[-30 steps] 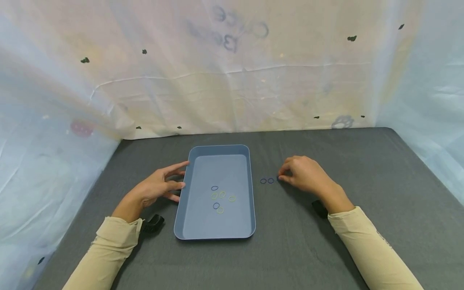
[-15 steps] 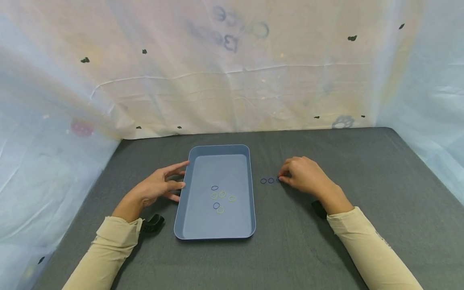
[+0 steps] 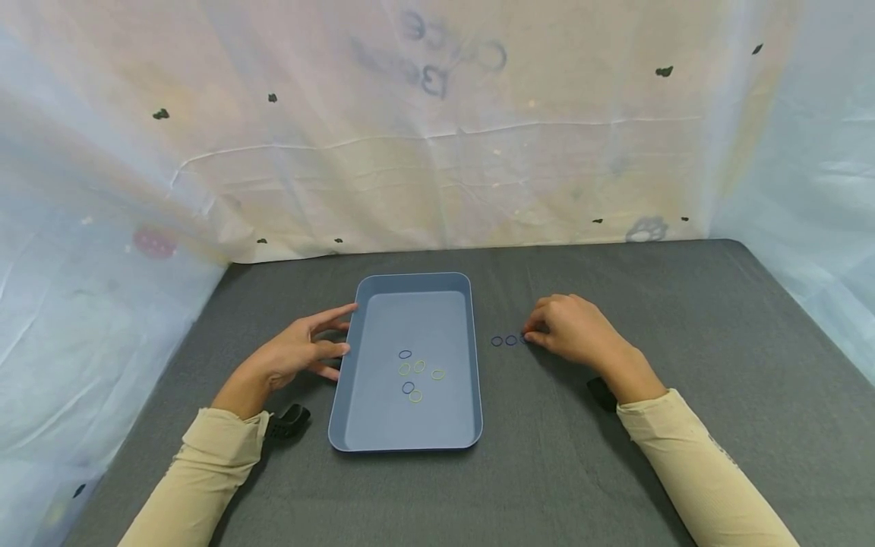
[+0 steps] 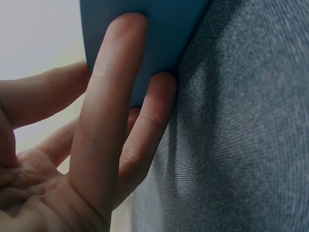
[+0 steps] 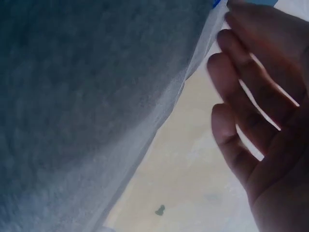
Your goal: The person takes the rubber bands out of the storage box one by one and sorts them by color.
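Observation:
My left hand [image 3: 294, 353] has its fingers spread and rather straight, touching the left wall of a blue-grey tray [image 3: 362, 437]. In the left wrist view, fingertips [image 4: 130, 24] lie on the tray's outer side [image 4: 164, 29], low by the cloth. My right hand [image 3: 574, 328] pinches a dark blue rubber band [image 3: 522, 339] down at the cloth, its fingers covering most of it. Left of that, two more blue bands [image 3: 497, 346] lie in a row. In the right wrist view, a bit of blue [image 5: 216, 3] shows near the fingertips of the right hand [image 5: 260, 92].
Inside the tray lie several yellow-green rubber bands [image 3: 415, 402] and two blue ones [image 3: 405, 358]. Grey cloth [image 3: 547, 471] covers the table. A pale patterned curtain [image 3: 437, 190] hangs along the back and sides.
The right fingertips have shifted slightly, and more of the blue rubber band at them shows than a second ago. The left hand and tray hold still.

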Demonstrator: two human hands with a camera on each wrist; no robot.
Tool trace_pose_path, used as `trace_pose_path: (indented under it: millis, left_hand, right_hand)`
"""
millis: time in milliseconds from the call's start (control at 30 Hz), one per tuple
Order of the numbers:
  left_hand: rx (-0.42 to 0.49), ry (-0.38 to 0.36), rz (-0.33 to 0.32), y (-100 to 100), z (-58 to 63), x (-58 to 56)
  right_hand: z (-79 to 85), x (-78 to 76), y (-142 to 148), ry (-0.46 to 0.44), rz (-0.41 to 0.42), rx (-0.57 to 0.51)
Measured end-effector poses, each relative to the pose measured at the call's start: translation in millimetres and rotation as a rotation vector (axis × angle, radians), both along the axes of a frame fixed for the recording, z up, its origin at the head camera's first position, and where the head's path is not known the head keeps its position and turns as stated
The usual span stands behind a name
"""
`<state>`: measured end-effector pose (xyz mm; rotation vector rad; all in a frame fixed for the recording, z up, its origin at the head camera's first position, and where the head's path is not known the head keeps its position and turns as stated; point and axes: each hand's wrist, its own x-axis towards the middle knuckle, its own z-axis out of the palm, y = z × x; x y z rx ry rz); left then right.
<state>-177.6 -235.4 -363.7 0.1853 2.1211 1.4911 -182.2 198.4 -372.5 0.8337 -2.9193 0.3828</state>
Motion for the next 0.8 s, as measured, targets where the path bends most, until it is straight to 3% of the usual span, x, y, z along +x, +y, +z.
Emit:
trace_pose_path:
  millis: [367, 633, 800]
  left_hand:
    - [-0.01, 0.008, -0.003, 0.7, -0.1, -0.9]
    - [0.0, 0.007, -0.008, -4.4, -1.3, 2.8]
    - [-0.01, 0.0, -0.012, -0.6, -1.1, -0.4]
  right_hand:
    - [6.9, 1.2, -6.3, -0.029, 0.006, -0.094]
    - [9.5, 3.8, -22.1, -0.004, 0.068, -0.12]
    - [15.5, 5.6, -29.1, 0.014, 0.11, -0.158]
